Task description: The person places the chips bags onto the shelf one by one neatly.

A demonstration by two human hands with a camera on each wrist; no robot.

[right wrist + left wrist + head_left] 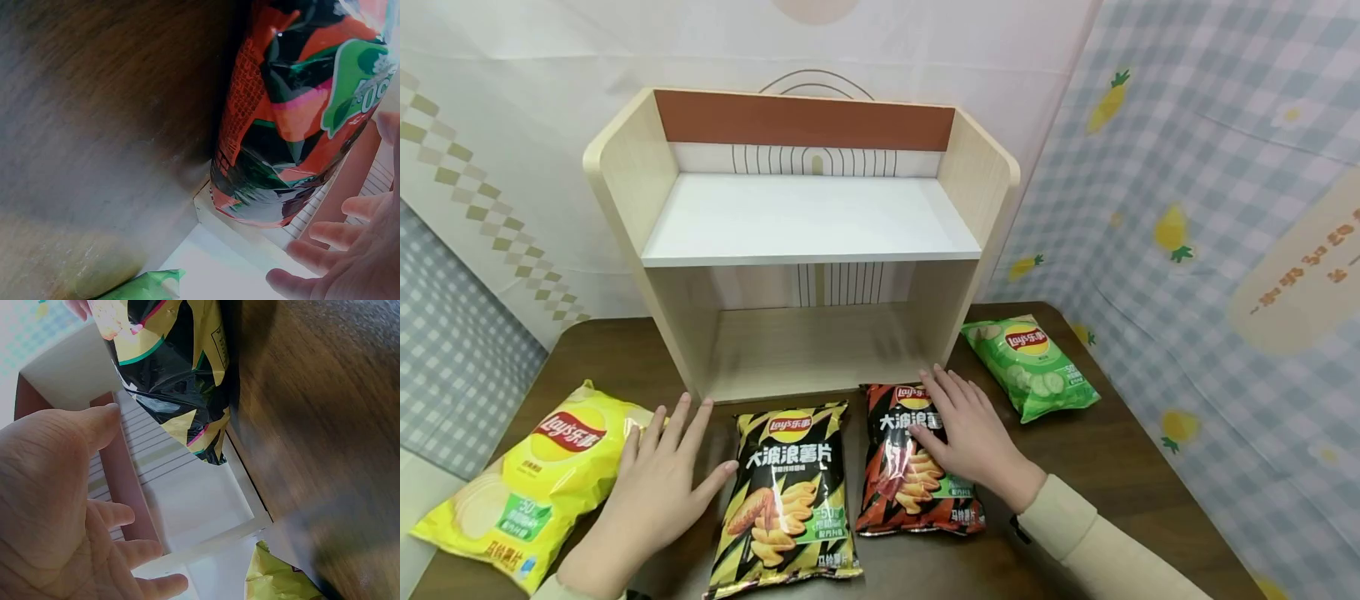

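Observation:
Between my hands lie two chip bags, a black and gold one [786, 500] and a black and red one [898, 467], both flat on the table with their fronts up. My left hand [658, 487] is spread out between the yellow chip bag [561, 471] and the black and gold bag, its fingers straight and holding nothing. Over the right side of the black and red bag [287, 119] hovers my right hand [970, 429], fingers extended. In the left wrist view the left palm [50, 506] shows bare beside the black and gold bag [181, 375].
A two-tier wooden shelf [812, 221] with a white upper board stands at the back of the dark brown table [1075, 500]. To its right lies a green chip bag [1033, 367]. Patterned cloth [1187, 208] hangs behind and along the right side.

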